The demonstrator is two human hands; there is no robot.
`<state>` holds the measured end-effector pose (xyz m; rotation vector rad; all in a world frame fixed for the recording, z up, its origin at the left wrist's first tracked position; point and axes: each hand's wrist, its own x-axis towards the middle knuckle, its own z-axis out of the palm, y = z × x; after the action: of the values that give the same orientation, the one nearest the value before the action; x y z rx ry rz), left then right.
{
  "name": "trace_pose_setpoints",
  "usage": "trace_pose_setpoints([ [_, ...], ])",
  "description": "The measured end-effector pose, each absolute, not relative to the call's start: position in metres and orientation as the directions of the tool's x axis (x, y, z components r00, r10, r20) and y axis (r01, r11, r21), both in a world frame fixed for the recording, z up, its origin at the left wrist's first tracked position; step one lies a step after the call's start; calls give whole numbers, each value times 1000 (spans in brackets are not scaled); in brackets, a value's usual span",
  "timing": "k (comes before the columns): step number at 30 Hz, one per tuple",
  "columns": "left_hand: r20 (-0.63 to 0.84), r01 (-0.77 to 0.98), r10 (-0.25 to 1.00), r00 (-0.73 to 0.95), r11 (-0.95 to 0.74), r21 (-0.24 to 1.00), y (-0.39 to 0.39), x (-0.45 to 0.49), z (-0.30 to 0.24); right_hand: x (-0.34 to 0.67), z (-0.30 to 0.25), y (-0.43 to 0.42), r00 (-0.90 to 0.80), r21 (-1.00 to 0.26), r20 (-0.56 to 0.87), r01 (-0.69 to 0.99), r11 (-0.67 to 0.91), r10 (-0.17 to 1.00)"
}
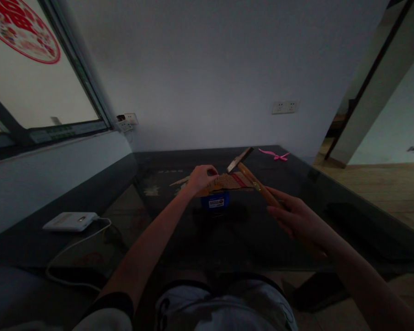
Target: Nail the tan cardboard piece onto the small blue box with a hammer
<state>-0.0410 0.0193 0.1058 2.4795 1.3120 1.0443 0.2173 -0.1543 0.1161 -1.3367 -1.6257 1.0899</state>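
My right hand (pixel 295 218) grips the wooden handle of a hammer (pixel 251 177), whose metal head is raised over a flat brown cardboard piece (pixel 231 181). The cardboard lies on top of a small blue box (pixel 215 201) on the dark table (pixel 193 243). My left hand (pixel 202 177) is closed in a pinch at the left end of the cardboard, fingers pressed together on something too small to make out. The hammer head hangs just right of those fingers.
A pink ribbon-like scrap (pixel 275 155) lies at the table's far right corner. A white device (pixel 71 220) with a white cable (pixel 69 257) sits at the left. Wall sockets (pixel 284 107) are behind; a window (pixel 37 92) is on the left, a doorway on the right.
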Motion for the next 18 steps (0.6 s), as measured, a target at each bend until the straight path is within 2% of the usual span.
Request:
trace_pose_setpoints([
  [9, 408, 650, 818, 405, -572, 500, 22, -45, 100, 206, 114, -146, -231, -942, 25, 319, 100, 973],
  [18, 363, 615, 864, 350, -504, 607, 23, -43, 92, 204, 130, -137, -282, -886, 27, 438, 153, 959],
])
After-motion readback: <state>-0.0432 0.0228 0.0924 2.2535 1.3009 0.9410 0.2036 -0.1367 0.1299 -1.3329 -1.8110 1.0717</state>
